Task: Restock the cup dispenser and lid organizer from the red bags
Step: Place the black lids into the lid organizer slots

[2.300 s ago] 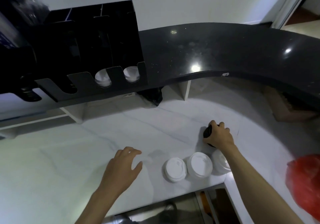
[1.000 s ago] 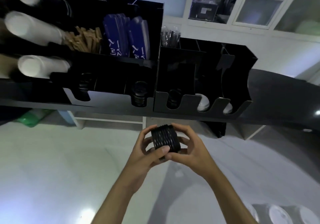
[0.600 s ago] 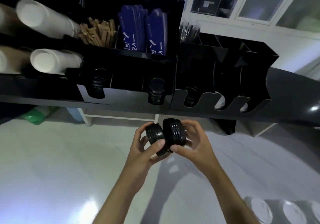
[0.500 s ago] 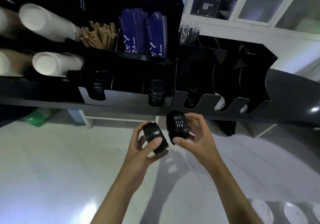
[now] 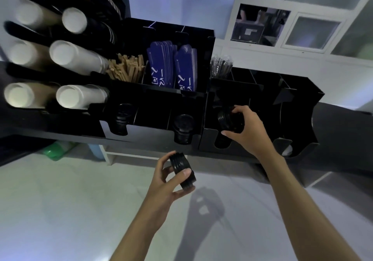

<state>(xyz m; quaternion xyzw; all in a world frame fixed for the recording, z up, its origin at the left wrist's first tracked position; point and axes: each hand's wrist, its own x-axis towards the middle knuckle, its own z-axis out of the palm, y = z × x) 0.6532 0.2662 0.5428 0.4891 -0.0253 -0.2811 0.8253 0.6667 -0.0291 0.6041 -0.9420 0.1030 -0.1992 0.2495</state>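
Wooden stirrers (image 5: 126,67) beside blue sleeves (image 5: 171,66); wrapped straws (image 5: 220,67) further right.

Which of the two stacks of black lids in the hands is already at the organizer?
The stack in the right hand, at a slot of the lid organizer; the left hand's stack remains below it.

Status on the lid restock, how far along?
Done: cup tubes look stocked, and two left lid slots hold black lids. In hand: the right hand is lowering a black lid stack into the organizer. Left: the left hand holds a second stack, not yet slotted.
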